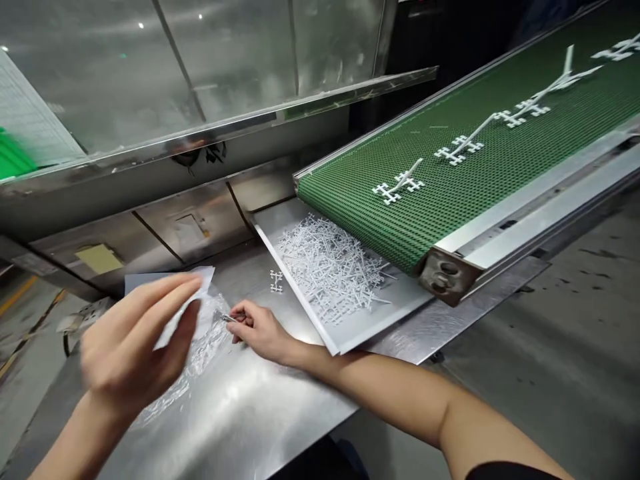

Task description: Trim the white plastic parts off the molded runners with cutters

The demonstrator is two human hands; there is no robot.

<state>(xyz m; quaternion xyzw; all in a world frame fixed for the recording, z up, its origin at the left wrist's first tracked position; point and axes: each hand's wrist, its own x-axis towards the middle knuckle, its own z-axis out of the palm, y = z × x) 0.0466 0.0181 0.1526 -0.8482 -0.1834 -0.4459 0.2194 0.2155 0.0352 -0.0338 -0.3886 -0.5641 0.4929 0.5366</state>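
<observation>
My left hand [143, 333] is raised over the left of the metal table, slightly smeared by motion. Its fingers are stretched out with the thumb apart, and I see nothing between them. Lower down, my right hand [263, 331] is closed around a small metal tool [227, 317] whose narrow tip points left; its exact kind is hard to make out. Beneath the hands lie a clear plastic bag [205, 353] and white paper [207, 277]. A single white branched plastic piece [276, 281] rests on the table beyond my right hand.
A white tray [295, 283] with a heap of small white plastic pieces [330, 267] stands under the end of a green conveyor belt [370, 160]. Several white branched pieces lie along the belt. A metal ledge [250, 123] runs behind the table, with a green container [13, 157] at far left.
</observation>
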